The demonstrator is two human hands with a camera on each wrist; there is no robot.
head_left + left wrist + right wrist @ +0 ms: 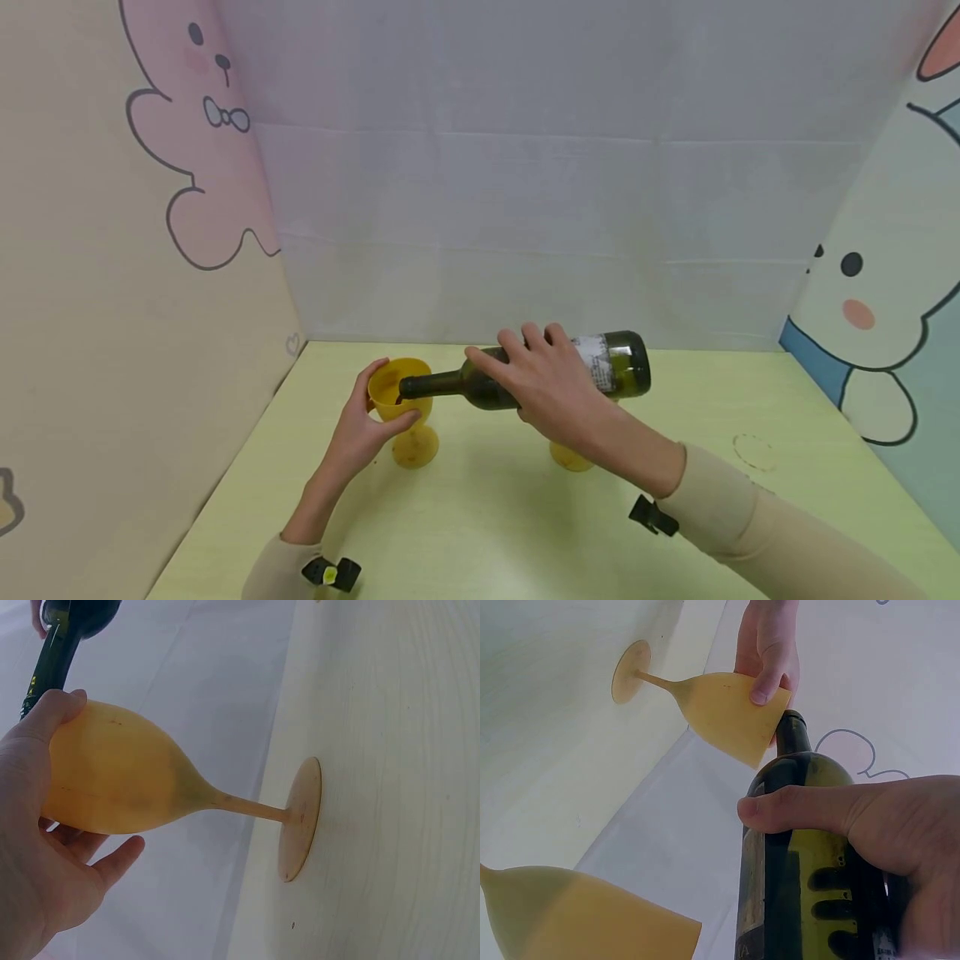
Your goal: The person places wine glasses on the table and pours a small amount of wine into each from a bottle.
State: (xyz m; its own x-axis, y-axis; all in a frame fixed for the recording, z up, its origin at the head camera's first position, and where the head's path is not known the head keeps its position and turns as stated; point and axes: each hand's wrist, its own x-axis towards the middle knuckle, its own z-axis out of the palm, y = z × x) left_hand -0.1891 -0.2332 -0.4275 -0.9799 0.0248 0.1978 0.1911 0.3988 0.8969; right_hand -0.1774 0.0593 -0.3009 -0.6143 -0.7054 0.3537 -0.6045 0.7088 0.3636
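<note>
A yellow goblet (124,769) stands at the left of the table, its stem and round foot visible below the bowl. My left hand (363,432) grips the bowl near the rim, thumb on the near side and fingers round the far side. Held nearly level in my right hand (558,392) is a dark green wine bottle (480,393). The bottle's mouth lies over the goblet's rim, with a little dark liquid showing at it. In the right wrist view, my right thumb presses the bottle's shoulder, and fingers show through the glass.
Another yellow goblet (592,919) stands behind my right forearm, mostly hidden in the head view except its foot. A faint ring stain (752,452) marks the pale table (480,517) at right. Walls with cartoon animals flank both sides; a grey-white sheet (525,192) hangs behind.
</note>
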